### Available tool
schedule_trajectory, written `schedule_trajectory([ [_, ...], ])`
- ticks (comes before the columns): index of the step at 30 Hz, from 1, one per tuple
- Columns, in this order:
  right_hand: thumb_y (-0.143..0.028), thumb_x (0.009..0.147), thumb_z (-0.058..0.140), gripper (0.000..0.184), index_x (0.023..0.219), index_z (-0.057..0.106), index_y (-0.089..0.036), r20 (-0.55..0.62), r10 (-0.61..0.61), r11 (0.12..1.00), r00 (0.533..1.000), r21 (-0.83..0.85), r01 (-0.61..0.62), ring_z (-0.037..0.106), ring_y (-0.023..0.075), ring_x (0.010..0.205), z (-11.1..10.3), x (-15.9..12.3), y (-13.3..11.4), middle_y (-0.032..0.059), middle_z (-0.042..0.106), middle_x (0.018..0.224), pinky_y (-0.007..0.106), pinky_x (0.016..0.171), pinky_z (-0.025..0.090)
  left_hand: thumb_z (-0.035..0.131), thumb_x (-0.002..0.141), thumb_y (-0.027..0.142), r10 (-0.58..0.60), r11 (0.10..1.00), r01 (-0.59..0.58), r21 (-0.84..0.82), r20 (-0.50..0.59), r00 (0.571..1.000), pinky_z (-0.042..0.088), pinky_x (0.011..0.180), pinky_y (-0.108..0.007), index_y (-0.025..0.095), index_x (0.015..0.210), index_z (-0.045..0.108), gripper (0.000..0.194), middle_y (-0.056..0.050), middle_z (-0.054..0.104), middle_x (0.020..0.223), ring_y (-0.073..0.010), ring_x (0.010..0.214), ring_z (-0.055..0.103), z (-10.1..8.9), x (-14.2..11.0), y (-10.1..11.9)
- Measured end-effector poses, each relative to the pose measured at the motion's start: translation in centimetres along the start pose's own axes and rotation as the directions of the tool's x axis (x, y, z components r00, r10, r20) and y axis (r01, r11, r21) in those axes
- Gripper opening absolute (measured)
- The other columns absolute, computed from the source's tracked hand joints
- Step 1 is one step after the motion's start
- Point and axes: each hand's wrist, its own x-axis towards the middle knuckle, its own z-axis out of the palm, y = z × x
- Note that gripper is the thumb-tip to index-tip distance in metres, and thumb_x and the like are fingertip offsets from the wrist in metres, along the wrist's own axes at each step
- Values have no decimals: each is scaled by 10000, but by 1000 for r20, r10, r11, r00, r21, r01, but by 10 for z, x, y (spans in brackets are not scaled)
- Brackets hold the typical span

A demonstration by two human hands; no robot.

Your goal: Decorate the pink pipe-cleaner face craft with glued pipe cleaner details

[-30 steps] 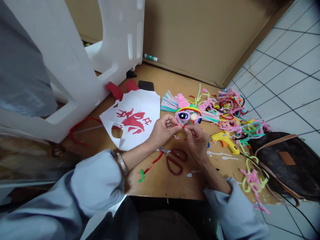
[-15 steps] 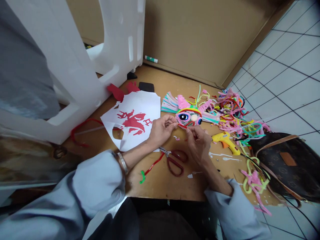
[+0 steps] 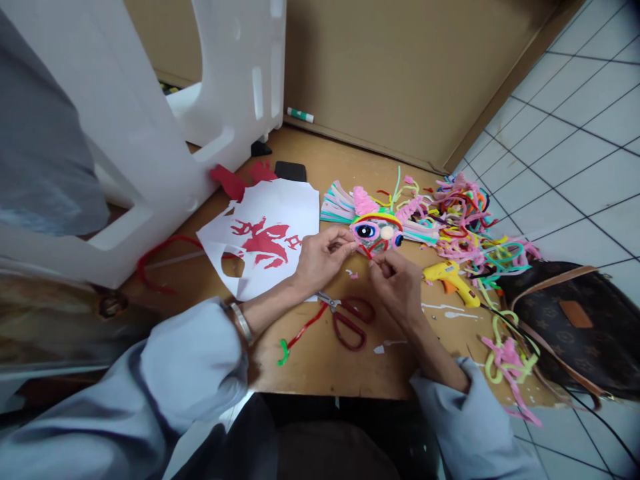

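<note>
Between the fingertips of both hands runs a short red pipe cleaner (image 3: 367, 251). My left hand (image 3: 327, 257) pinches its left end, and my right hand (image 3: 397, 280) pinches the other end. Just beyond the fingers lies a colourful face-shaped craft piece (image 3: 379, 230) with blue eyes, pink ears and striped side tassels; my hands cover part of its lower edge. Red-handled scissors (image 3: 350, 320) rest on the table below the hands. Beside them is a red pipe cleaner with a green tip (image 3: 305, 331).
White paper with red cut-outs (image 3: 265, 207) lies at left, near a black phone-like object (image 3: 291, 171). At right are a pile of pipe cleaners (image 3: 463, 213), a yellow glue gun (image 3: 453, 280) with a black cord, and a brown bag (image 3: 575, 327). A marker (image 3: 301, 115) sits by the back panel.
The red pipe cleaner between my fingers now looks bent and angled, where it was nearly straight. My right hand has shifted slightly left. The camera view has moved a little.
</note>
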Motion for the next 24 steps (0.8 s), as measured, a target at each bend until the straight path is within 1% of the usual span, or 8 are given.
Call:
schedule_trajectory([
  [2,-262,762,570,137,633,568,-218,110,135,965,985,211,-156,371,96,443,1,0,-2,-75,425,463,248,479,284,712,800,321,-23,999,25,-42,27,999,542,709,-250,176,846,686,155,-21,739,768,-145,710,695,0,-1,1],
  [4,-308,742,597,135,642,571,-221,223,240,871,945,381,-311,368,84,407,3,1,-5,-79,475,450,228,430,267,710,805,343,-43,998,45,-46,46,998,546,709,-254,174,843,699,174,-23,739,753,-149,707,692,0,-1,0],
  [6,-348,717,638,159,649,580,-217,312,317,755,896,490,-437,401,81,394,4,2,-7,-66,548,458,213,403,276,706,810,351,-51,999,52,-11,46,998,541,694,-254,176,828,714,176,-24,739,741,-150,694,682,-1,-1,0],
  [8,-366,687,684,182,659,594,-210,348,381,659,857,547,-516,436,83,387,4,3,-8,-52,591,464,208,395,309,702,814,346,-45,998,43,42,31,999,532,678,-253,183,809,728,165,-20,746,740,-149,678,670,-2,0,-1],
  [13,-375,654,741,217,672,609,-203,343,450,552,825,619,-558,475,82,375,5,5,-5,-36,638,496,208,395,365,698,817,293,22,987,-30,160,52,998,517,686,-267,220,834,770,103,-16,775,813,-161,699,668,-4,2,-2],
  [18,-390,655,757,256,705,589,-204,417,436,485,797,637,-599,537,92,401,8,3,-5,-17,689,563,206,419,394,677,826,214,70,985,-80,154,70,995,529,766,-287,255,882,798,139,-25,776,861,-173,783,694,-5,3,-3],
  [20,-397,658,761,271,710,576,-205,450,423,462,786,639,-615,562,96,422,9,3,-6,-12,702,587,203,429,403,689,818,209,53,988,-62,141,64,997,536,774,-289,260,880,802,139,-23,779,864,-174,798,701,-5,3,-2],
  [24,-416,672,777,296,720,578,-203,456,402,443,794,662,-604,594,98,462,11,1,-7,1,728,635,203,459,433,707,807,240,-38,997,34,63,69,997,556,771,-285,223,912,800,141,-38,797,902,-178,814,723,-3,2,-2],
])
